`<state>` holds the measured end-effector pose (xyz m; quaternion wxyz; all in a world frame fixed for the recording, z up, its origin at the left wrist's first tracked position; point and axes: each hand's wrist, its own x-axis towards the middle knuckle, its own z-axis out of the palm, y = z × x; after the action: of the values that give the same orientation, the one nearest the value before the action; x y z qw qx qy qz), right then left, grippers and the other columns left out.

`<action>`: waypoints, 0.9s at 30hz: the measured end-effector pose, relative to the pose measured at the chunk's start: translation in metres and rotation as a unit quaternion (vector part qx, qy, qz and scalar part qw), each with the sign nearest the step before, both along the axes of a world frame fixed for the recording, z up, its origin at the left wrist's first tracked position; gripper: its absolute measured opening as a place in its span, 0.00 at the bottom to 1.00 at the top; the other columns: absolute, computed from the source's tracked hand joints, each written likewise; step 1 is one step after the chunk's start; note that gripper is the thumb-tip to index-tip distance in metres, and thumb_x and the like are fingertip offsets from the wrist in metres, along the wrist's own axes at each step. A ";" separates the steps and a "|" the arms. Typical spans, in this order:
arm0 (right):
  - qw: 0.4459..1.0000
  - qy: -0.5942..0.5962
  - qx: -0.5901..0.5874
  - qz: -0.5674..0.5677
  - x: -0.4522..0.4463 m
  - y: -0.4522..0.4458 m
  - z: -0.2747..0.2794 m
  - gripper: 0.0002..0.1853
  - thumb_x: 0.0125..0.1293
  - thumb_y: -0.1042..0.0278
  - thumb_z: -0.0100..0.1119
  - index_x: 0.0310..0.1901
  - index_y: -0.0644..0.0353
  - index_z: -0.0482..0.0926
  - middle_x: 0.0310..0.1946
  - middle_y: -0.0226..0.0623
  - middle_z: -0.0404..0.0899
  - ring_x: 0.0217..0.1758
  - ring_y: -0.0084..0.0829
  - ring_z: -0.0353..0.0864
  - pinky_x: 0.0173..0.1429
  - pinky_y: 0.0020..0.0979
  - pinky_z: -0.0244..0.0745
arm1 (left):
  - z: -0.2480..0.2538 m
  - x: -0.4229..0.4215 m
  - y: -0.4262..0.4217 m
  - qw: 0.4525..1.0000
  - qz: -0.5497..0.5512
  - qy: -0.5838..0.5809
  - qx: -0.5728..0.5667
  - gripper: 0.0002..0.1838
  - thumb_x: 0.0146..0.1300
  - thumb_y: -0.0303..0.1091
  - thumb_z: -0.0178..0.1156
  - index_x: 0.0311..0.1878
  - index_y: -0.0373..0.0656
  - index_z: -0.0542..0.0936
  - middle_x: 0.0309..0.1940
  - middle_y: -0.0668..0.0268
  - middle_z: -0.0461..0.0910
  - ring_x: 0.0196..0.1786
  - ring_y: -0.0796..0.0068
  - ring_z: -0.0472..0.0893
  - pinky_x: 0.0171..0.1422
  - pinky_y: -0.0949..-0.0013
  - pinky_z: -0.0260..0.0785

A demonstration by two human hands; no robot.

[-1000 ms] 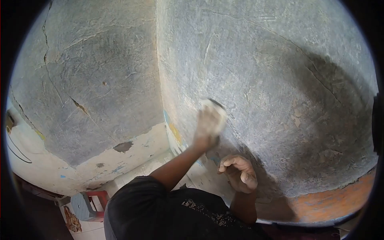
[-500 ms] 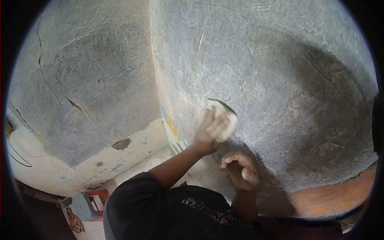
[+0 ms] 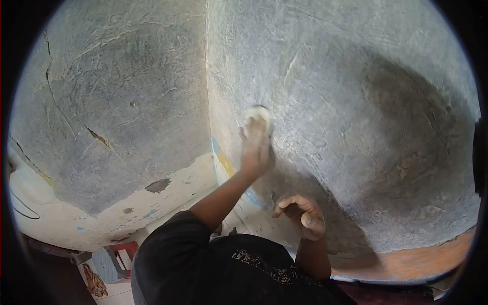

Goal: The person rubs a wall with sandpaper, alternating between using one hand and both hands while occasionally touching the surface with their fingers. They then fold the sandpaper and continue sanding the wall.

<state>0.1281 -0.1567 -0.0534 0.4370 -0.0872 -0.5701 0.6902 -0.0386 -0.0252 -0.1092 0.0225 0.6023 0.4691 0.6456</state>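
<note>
My left hand (image 3: 255,150) lies against the grey wall (image 3: 345,122) on the right, just beside the corner. It presses a pale, hand-sized pad (image 3: 260,113) to the surface; a dark underside shows along the pad's top edge. Motion blurs the fingers, and they hide the pad's lower part. Lower down, in front of my chest, my right hand (image 3: 302,216) is raised with its fingers loosely curved and the thumb apart. Nothing is in it, and it looks clear of the wall.
A second grey wall (image 3: 137,91) with cracks meets the first at the corner. Below its ragged edge is a pale, chipped strip (image 3: 178,190). An orange band (image 3: 422,256) runs along the lower right. A grey and red plastic item (image 3: 112,262) stands on the tiled floor.
My left hand has moved up and to the left with the pad, nearer the corner. My right hand keeps its curved pose. The view has shifted slightly.
</note>
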 end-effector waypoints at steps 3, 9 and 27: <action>1.000 0.000 0.004 -0.001 -0.017 0.013 0.002 0.30 0.61 0.48 0.56 0.51 0.72 0.73 0.43 0.46 0.74 0.48 0.34 0.76 0.54 0.34 0.71 | -0.006 0.004 -0.021 0.934 -0.145 0.293 0.143 0.22 0.66 0.31 0.45 0.62 0.34 0.69 0.67 0.46 0.63 0.72 0.42 0.58 0.71 0.32 0.40; 1.000 -0.018 0.008 -0.009 -0.035 0.024 0.003 0.30 0.61 0.48 0.56 0.51 0.72 0.73 0.42 0.46 0.74 0.48 0.34 0.76 0.53 0.34 0.71 | -0.017 -0.015 0.024 0.983 -0.009 0.160 0.088 0.21 0.66 0.32 0.45 0.60 0.36 0.70 0.66 0.47 0.64 0.72 0.44 0.58 0.71 0.32 0.40; 1.000 -0.004 -0.014 0.000 -0.086 0.076 -0.003 0.31 0.61 0.48 0.56 0.53 0.73 0.72 0.44 0.47 0.76 0.49 0.35 0.76 0.56 0.37 0.70 | -0.022 -0.069 0.085 0.967 0.027 0.214 0.134 0.28 0.62 0.43 0.54 0.63 0.38 0.69 0.63 0.46 0.66 0.70 0.41 0.60 0.73 0.33 0.41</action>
<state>0.0417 -0.0804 -0.0567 0.4331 -0.0960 -0.5621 0.6980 -0.1080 0.0601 -0.1309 -0.1767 0.7115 0.3878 0.5587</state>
